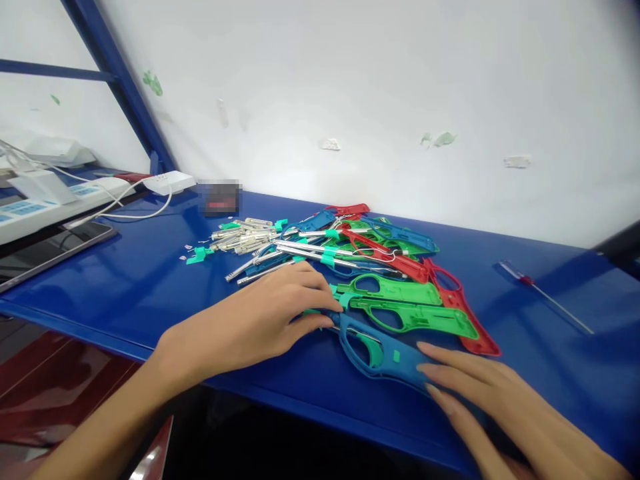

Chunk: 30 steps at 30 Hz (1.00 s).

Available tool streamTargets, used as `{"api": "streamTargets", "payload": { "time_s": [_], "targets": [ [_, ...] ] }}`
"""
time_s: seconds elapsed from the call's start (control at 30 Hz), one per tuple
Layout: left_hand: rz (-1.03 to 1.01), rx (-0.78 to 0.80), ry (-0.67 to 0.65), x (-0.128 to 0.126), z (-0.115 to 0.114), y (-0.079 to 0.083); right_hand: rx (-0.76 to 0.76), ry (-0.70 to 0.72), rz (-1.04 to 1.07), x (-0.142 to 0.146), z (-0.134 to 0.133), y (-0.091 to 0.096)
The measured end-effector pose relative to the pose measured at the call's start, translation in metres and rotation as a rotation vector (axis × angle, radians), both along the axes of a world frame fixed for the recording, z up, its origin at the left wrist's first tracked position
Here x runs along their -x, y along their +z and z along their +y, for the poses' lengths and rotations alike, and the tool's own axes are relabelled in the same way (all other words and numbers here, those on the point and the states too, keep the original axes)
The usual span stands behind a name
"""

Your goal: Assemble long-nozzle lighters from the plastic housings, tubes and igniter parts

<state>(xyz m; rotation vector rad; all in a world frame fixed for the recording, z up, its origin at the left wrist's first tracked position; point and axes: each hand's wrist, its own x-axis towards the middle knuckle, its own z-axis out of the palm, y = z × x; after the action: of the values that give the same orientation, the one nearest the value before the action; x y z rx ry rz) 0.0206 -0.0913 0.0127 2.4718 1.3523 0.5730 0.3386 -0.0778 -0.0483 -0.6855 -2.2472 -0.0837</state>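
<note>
- Blue handle [413,365] lies near the table's [280,380] front edge, between your hands.
- Your left hand [280,303], palm down, pinches its narrow end.
- Your right hand [515,400] lays fingers on its wide end; I can't tell whether they grasp.
- Green handles [427,319] sit just behind; screwdriver [523,279] well apart, rightward.

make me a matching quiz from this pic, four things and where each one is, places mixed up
1 blue lighter casing
2 screwdriver
3 power strip
4 two nearest green casing halves

A far left, behind a dark-screened device
B side by side, just beyond the blue one
C alone, right of the pile
D under the fingers of the right hand

Pairs: 1-D, 2-C, 3-A, 4-B
</note>
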Motion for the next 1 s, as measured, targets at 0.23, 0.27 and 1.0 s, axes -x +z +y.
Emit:
{"api": "streamTargets", "payload": {
  "time_s": [0.23,0.27,1.0],
  "targets": [
    [0.043,0.029,-0.010,-0.001,0.001,-0.002,-0.027,0.024,-0.080,-0.004,0.003,-0.001],
    [0.045,0.034,-0.008,-0.001,0.001,-0.002,-0.019,0.021,-0.079,-0.004,0.003,-0.003],
    [0.115,0.028,0.006,-0.009,-0.003,-0.001,0.064,-0.038,-0.021,-0.001,0.000,-0.008]
  ]
}}
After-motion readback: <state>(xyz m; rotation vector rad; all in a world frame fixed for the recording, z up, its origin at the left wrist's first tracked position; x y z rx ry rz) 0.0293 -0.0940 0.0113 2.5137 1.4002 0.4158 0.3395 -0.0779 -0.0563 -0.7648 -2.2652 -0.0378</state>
